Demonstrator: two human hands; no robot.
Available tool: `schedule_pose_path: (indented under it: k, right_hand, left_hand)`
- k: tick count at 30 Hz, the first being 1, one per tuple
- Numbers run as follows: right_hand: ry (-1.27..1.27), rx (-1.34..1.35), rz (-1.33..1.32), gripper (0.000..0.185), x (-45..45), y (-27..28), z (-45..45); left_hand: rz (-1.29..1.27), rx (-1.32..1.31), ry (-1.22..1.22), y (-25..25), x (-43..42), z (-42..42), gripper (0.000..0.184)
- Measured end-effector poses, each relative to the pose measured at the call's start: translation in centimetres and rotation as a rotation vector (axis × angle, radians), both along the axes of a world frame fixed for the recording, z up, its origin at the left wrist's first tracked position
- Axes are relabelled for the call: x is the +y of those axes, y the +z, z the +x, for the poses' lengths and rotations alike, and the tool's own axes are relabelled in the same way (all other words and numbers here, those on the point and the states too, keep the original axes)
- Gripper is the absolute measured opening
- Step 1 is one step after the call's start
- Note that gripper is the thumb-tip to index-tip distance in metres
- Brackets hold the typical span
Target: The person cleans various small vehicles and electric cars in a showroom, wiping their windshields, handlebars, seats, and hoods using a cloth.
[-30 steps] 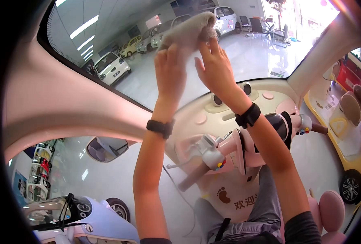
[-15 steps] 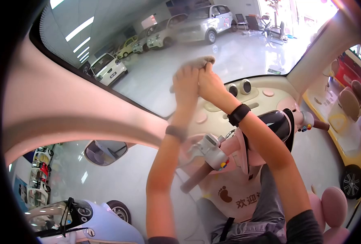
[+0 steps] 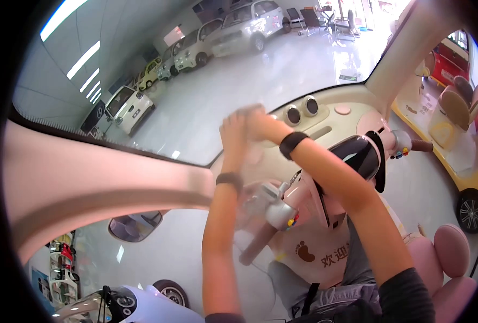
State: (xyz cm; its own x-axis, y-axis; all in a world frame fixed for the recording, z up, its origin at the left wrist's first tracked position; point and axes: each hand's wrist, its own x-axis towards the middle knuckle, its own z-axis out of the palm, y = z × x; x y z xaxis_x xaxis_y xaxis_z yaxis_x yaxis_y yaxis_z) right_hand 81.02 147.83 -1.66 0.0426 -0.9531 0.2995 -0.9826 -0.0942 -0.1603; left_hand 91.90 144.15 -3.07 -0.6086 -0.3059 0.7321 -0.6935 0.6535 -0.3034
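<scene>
Both my hands are raised together against the lower windshield (image 3: 196, 113), near its base. My left hand (image 3: 233, 128) has its fingers curled over a grey-brown cloth (image 3: 251, 109), mostly hidden and blurred now. Pressed close beside it, my right hand (image 3: 261, 125) is closed on the same cloth, its fingers smeared by motion. A dark band sits on each wrist. Below my forearms is the pink handlebar column with a left grip (image 3: 259, 245) and a right grip (image 3: 422, 146); neither hand touches them.
Round vents (image 3: 310, 106) sit on the cream dashboard (image 3: 330, 119). A side mirror (image 3: 135, 226) is outside on the left, above a pale blue vehicle (image 3: 155, 307). A pink seat (image 3: 452, 250) is at right. Parked cars (image 3: 130, 109) stand beyond the glass.
Both hands have moved down and slightly left across the glass with the cloth, which shows less now. The camera view has shifted too.
</scene>
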Motion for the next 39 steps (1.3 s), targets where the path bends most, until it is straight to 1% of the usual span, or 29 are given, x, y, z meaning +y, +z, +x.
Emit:
schedule_pose_path:
  k: [4,5,6,8,9,12,13,15,17,18,21,23,24,27,29,30,31,33,34,35,37,38,39]
  right_hand:
    - [-0.009,0.046,0.082,0.033,1.9,1.0,0.8]
    - [0.032,0.082,0.064,0.034,0.2,-0.1,0.5]
    - [0.017,0.043,-0.01,0.034,0.9,0.0,0.8]
    - [-0.021,-0.032,-0.169,0.036,3.0,1.4,0.7]
    - [-0.012,-0.006,-0.214,0.038,3.0,1.7,0.6]
    - [-0.006,-0.052,-0.238,0.041,4.2,4.7,1.1]
    - [0.007,-0.073,-0.283,0.044,4.6,5.7,1.4]
    - [0.029,-0.11,-0.371,0.052,5.7,7.3,1.8]
    - [0.096,-0.148,-0.547,0.058,8.8,9.0,2.3]
    - [0.132,-0.17,-0.632,0.061,10.3,9.9,2.6]
    - [0.223,-0.107,-0.855,0.066,13.0,12.3,2.6]
    - [0.245,-0.084,-0.932,0.066,15.0,14.3,2.4]
    - [0.261,-0.078,-0.971,0.066,16.1,15.4,2.7]
    - [0.246,-0.036,-1.297,0.05,19.2,18.8,2.9]
    - [0.229,-0.058,-1.38,0.045,21.8,20.6,2.3]
    - [0.217,-0.091,-1.377,0.042,23.1,21.3,1.8]
    - [0.2,-0.131,-1.362,0.04,24.4,21.6,1.3]
    - [0.159,-0.21,-1.319,0.035,26.9,21.7,0.0]
    - [0.134,-0.25,-1.293,0.033,27.8,21.5,-0.6]
    - [0.106,-0.293,-1.257,0.031,28.8,20.9,-1.3]
    - [0.035,-0.36,-1.178,0.026,30.0,18.8,-2.9]
    - [0.005,-0.385,-1.129,0.024,30.0,17.1,-3.5]
    - [-0.025,-0.301,-1.227,0.017,28.7,14.8,-4.8]
  left_hand:
    - [-0.003,-0.024,0.013,-1.1,-0.6,0.4,0.024]
    - [-0.011,-0.034,0.004,-1.0,-0.7,0.6,0.023]
    - [-0.023,-0.042,-0.005,-0.8,-0.6,0.8,0.023]
    - [-0.007,-0.019,0.017,1.0,1.1,1.1,0.025]
    - [-0.003,-0.005,0.027,2.2,2.0,1.3,0.026]
    - [-0.079,0.089,-0.083,5.8,3.6,2.6,0.029]
    - [-0.171,0.101,-0.105,6.9,4.4,3.1,0.03]
    - [-0.259,0.119,-0.137,9.3,5.6,4.3,0.028]
    - [-0.315,0.166,-0.134,11.8,7.5,4.9,0.026]
    - [-0.345,0.208,-0.168,13.1,8.5,5.2,0.029]
    - [-0.466,0.284,-0.169,16.5,10.5,6.0,0.036]
    - [-0.488,0.341,-0.149,18.7,12.6,6.2,0.039]
    - [-0.541,0.37,-0.161,19.9,13.4,6.3,0.039]
    - [-0.709,0.456,-0.202,24.1,15.5,6.4,0.04]
    - [-0.806,0.5,-0.251,26.6,17.0,6.5,0.04]
    - [-0.792,0.561,-0.336,27.3,18.7,6.2,0.042]
    - [-0.743,0.494,-0.462,27.9,19.7,6.1,0.041]
    - [-0.604,0.362,-0.522,26.6,21.7,5.6,0.04]
    - [-0.519,0.299,-0.457,24.8,23.6,4.9,0.039]
    - [-0.429,0.232,-0.494,22.9,24.9,4.0,0.038]
    - [-0.133,0.196,-0.579,18.5,27.5,2.4,0.041]
    - [-0.066,0.129,-0.597,16.2,28.3,1.7,0.042]
    - [0.044,0.073,-0.595,13.7,28.5,1.0,0.043]
